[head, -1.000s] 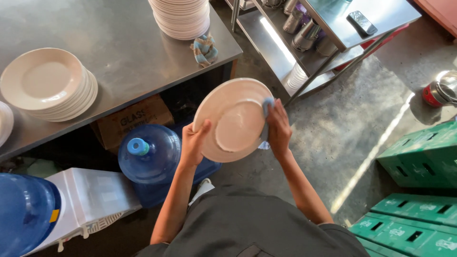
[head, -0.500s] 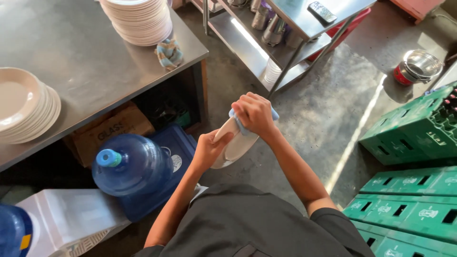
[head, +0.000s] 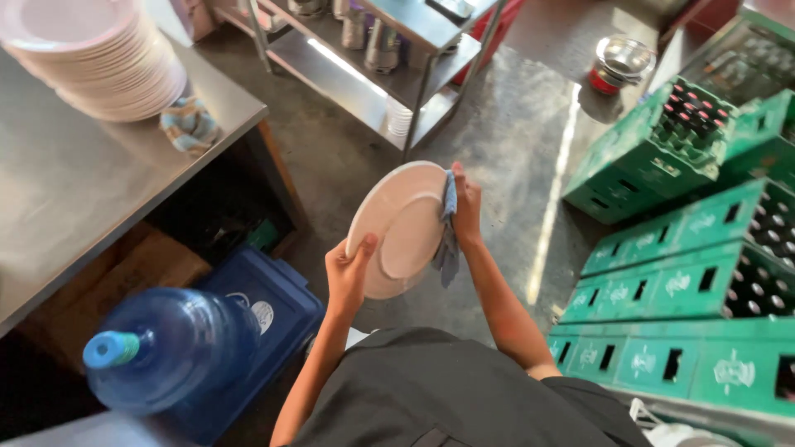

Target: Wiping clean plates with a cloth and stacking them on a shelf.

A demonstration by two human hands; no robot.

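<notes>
Currently, the round white ceramic plate [head: 399, 228] is held in mid-air in front of the person's body, tilted steeply with its face turned toward the camera, above the dark concrete floor [head: 513, 141] and clear of the grey steel worktop [head: 74, 190].

Left hand [head: 349, 273]: clamped on the lower left rim, thumb over the front face, remaining digits hidden behind the plate.

Right hand [head: 465, 203]: closed around a crumpled blue-grey cloth [head: 447, 236], pressing it against the right rim; a tail of cloth hangs free below the hand.

Hazards, as judged from this position:

1. Dropped plate. Support is limited to two rim grips, with nothing beneath except hard floor. If the surface is wet, rubbing pressure from the cloth could push the rim out of the left thumb's hold, and a fall would probably break the plate.
2. Impact. The blue plastic water jug [head: 166, 348] and the dark blue crate [head: 273, 306] lie just below and to the left; a wide swing of the plate could strike them.
3. Cloth snag. The loose tail could catch between rim and fingers and jerk the grip.
4. Stack disturbance. The tall stack of white plates [head: 91, 58] sits near the worktop's right edge, beside a bundled striped rag [head: 189, 124]; a careless placement there could shift it toward that edge.

The green bottle crates [head: 704, 273] at right narrow the standing room.
</notes>
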